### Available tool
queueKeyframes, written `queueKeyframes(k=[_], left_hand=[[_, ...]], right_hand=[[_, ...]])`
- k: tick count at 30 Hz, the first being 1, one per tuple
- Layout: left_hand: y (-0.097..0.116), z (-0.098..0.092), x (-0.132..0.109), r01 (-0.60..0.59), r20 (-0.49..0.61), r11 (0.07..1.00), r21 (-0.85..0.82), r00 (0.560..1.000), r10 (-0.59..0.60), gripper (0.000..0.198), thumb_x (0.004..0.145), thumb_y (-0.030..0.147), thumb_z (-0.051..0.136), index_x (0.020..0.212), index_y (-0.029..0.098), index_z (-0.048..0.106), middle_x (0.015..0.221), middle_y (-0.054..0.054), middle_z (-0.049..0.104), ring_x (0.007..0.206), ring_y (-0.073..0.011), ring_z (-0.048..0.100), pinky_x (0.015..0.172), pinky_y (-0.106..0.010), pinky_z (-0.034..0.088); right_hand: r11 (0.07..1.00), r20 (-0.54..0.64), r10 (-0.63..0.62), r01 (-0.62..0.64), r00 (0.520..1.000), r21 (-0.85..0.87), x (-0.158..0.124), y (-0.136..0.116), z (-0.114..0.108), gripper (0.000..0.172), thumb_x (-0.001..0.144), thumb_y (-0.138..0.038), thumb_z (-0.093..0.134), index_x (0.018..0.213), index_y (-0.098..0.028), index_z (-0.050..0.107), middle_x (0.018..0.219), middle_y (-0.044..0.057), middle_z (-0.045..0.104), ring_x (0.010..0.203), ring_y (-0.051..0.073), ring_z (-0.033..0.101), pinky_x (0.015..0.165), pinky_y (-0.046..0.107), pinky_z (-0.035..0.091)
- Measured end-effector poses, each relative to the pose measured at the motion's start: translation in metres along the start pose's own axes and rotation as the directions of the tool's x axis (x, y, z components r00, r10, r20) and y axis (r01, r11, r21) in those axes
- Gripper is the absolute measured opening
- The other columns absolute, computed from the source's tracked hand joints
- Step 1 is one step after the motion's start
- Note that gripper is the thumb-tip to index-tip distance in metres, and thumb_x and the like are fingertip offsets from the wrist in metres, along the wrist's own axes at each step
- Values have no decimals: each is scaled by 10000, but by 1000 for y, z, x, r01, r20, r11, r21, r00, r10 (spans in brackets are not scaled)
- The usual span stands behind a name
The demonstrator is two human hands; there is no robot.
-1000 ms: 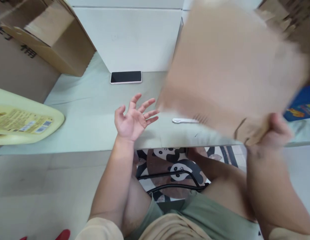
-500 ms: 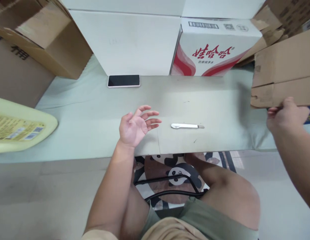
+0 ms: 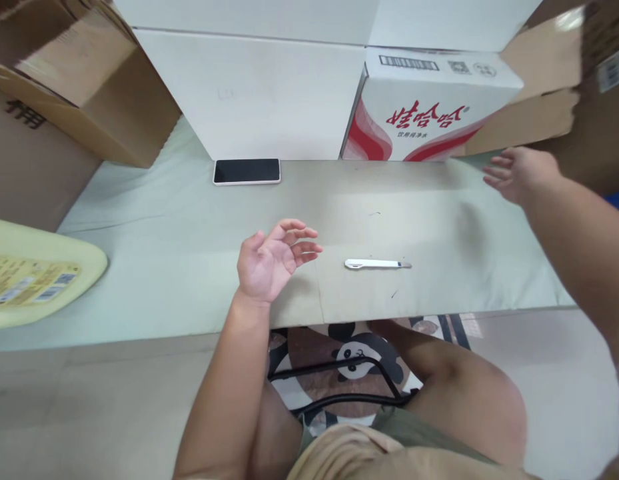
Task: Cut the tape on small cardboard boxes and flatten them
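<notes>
My left hand (image 3: pixel 272 260) hovers palm up over the table's front part, fingers loosely curled and apart, holding nothing. To its right a white-handled scalpel (image 3: pixel 378 264) lies flat, its blade pointing right. My right hand (image 3: pixel 522 175) is raised at the right side with its fingers stretched out and nothing in them. Just beyond that hand is a brown cardboard piece (image 3: pixel 526 123), beside the white and red carton (image 3: pixel 429 110). Whether the fingers touch the cardboard I cannot tell.
A phone (image 3: pixel 246 171) lies before a large white box (image 3: pixel 269 100) at the back. Brown cartons (image 3: pixel 124 113) stand at the left, near a pale yellow bottle (image 3: pixel 44 267) on its side. The pale green cloth-covered table (image 3: pixel 164 267) ends just before my knees.
My right hand has let go of the flattened cardboard and moved left and away from me. That cardboard no longer shows at the right front. My left hand has barely moved.
</notes>
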State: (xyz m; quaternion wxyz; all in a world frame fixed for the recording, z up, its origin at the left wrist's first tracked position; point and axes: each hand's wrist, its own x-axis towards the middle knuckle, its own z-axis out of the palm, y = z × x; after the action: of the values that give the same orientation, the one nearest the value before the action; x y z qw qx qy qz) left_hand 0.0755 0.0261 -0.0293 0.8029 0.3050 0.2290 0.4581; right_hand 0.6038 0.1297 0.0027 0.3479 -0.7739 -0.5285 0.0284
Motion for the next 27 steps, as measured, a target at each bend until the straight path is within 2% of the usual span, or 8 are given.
queueKeyframes(k=[4, 8, 12, 15, 16, 18, 21, 27], left_hand=[[2, 2, -5, -14, -12, 1000, -7, 1000, 14, 486, 807, 663, 617, 978, 220, 715, 1024, -101, 788, 901, -293, 760, 878, -448, 580], [4, 5, -13, -60, -7, 997, -39, 998, 59, 493, 789, 669, 635, 965, 218, 727, 996, -88, 788, 878, -274, 757, 843, -418, 588], [7, 9, -20, -112, -11, 990, -83, 994, 111, 473, 812, 653, 621, 948, 212, 725, 964, -73, 783, 853, -250, 754, 823, -389, 588], [12, 7, -26, -131, -26, 986, -103, 991, 129, 468, 851, 649, 577, 943, 209, 707, 958, -71, 776, 853, -247, 753, 827, -389, 581], [14, 5, -28, -134, -28, 985, -106, 991, 132, 469, 854, 649, 574, 950, 209, 704, 965, -70, 774, 857, -245, 753, 834, -389, 578], [18, 0, -32, -144, -31, 984, -104, 989, 141, 475, 851, 654, 575, 967, 211, 698, 982, -69, 772, 868, -246, 750, 853, -391, 569], [27, -9, -41, -179, -53, 981, -72, 983, 175, 500, 842, 677, 561, 980, 212, 685, 1009, -77, 767, 892, -257, 744, 887, -403, 551], [48, -31, -60, -250, -66, 968, 15, 966, 250, 512, 825, 679, 577, 1001, 209, 678, 1038, -72, 753, 936, -252, 722, 926, -401, 519]], right_hand=[[936, 62, 334, -338, 941, 94, -40, -16, -1, 210, 880, -217, 547, 727, -262, 410, 672, 34, 486, 605, 171, 627, 618, 413, 536], [922, 123, 367, -378, 922, 81, -71, -49, -8, 181, 865, -206, 580, 742, -244, 453, 707, 62, 557, 659, 190, 639, 678, 435, 548], [983, 283, 172, -185, 943, 17, -103, -106, 17, 45, 814, -211, 656, 828, -209, 613, 810, 108, 682, 753, 222, 660, 819, 477, 567], [999, 442, -50, 39, 896, 33, -130, -163, 64, 152, 768, -256, 733, 910, -211, 702, 963, 102, 754, 895, 255, 704, 962, 481, 567], [990, 501, -140, 128, 854, 57, -138, -184, 83, 192, 766, -276, 741, 947, -213, 720, 1042, 106, 766, 960, 272, 718, 987, 477, 570], [888, 618, -410, 449, 671, 101, -149, -228, 125, 320, 824, -336, 687, 1112, -202, 724, 1216, 140, 750, 1108, 315, 716, 1013, 496, 578], [767, 673, -529, 630, 517, 119, -152, -291, 186, 459, 857, -399, 665, 1289, -244, 687, 1363, 112, 702, 1231, 334, 682, 1052, 496, 569], [738, 669, -508, 674, 542, 14, -136, -345, 262, 669, 815, -331, 681, 1464, -187, 602, 1531, 147, 591, 1326, 420, 624, 1149, 563, 503]])
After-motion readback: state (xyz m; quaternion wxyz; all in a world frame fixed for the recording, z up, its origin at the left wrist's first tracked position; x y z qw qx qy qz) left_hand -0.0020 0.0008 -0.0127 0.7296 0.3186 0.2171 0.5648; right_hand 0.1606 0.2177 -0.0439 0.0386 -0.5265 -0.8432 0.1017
